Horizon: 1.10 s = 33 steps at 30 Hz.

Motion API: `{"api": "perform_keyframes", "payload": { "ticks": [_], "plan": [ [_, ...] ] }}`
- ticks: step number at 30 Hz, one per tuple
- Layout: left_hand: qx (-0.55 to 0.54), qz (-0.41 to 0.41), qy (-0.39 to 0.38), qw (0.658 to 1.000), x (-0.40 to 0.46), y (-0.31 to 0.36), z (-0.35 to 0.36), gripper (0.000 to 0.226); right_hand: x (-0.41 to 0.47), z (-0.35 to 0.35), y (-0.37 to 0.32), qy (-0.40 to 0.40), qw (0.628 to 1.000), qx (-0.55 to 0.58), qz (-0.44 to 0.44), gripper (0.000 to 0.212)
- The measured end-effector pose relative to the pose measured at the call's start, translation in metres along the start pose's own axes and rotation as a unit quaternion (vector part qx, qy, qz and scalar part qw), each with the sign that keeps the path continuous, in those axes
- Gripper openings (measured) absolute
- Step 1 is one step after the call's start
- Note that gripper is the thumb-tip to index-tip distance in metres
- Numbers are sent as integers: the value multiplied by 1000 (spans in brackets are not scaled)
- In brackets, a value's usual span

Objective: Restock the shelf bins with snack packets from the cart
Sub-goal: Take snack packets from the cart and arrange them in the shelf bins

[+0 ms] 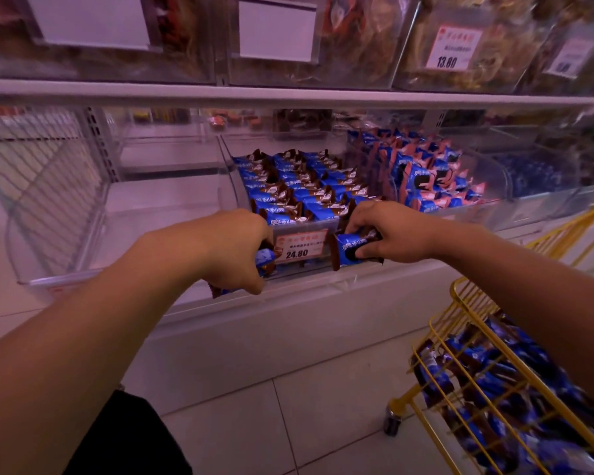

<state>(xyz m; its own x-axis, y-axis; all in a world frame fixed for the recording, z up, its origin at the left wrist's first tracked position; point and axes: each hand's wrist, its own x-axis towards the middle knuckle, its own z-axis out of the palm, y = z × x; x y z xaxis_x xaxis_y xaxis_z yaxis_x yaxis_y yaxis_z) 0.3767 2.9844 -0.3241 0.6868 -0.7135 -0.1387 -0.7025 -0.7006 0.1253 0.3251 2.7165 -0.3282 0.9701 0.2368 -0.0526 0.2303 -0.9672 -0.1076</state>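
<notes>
shelf bin (299, 265) front | L hand (227, 248) grips pkt (264, 260) | R hand (391, 231) pinches pkt (348, 250)

Blue-and-brown snack packets (299, 190) lie in tidy rows filling a clear shelf bin (235, 180), price tag 24.80 on its front. More blue packets (494, 382) are heaped in the yellow wire cart (460, 303) at right. Two further packets are held at the bin's front edge, one (352, 250) upright-tilted, the other (264, 260) mostly hidden.

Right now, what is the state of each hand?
Left hand: closed, gripping blue snack packets.
Right hand: closed, holding one blue packet.
</notes>
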Motion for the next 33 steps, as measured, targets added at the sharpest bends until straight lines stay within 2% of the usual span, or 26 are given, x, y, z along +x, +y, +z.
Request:
{"api": "perform_keyframes", "payload": {
  "ticks": [6,13,16,19,22,26,29,31,33],
  "plan": [
    [30,-39,-4,999,3,8,9,62,2,10,-6,-7,1000,9,14,33],
    [13,-28,-38,999,-4,6,5,61,-5,6,-5,-36,999,6,15,30],
    [13,5,13,1000,-13,7,2,60,-12,3,-7,-31,999,7,8,32],
    [7,60,65,996,-18,10,0,58,-19,-1,-13,18,999,29,-3,32],
    [17,62,25,998,-19,16,5,48,-23,8,-30,21,999,22,-25,29],
    [0,23,-20,1000,-18,16,9,58,-22,13,-43,11,999,32,-24,27],
    [-31,37,-33,998,-22,14,4,57,-23,5,-46,-13,1000,26,-11,26],
    [-63,37,21,997,-33,0,-8,52,-26,-1,-52,-6,1000,20,-15,28],
    [-87,5,104,991,-53,-30,-20,49,-26,-4,-66,37,998,38,-40,30]
  ]
}}
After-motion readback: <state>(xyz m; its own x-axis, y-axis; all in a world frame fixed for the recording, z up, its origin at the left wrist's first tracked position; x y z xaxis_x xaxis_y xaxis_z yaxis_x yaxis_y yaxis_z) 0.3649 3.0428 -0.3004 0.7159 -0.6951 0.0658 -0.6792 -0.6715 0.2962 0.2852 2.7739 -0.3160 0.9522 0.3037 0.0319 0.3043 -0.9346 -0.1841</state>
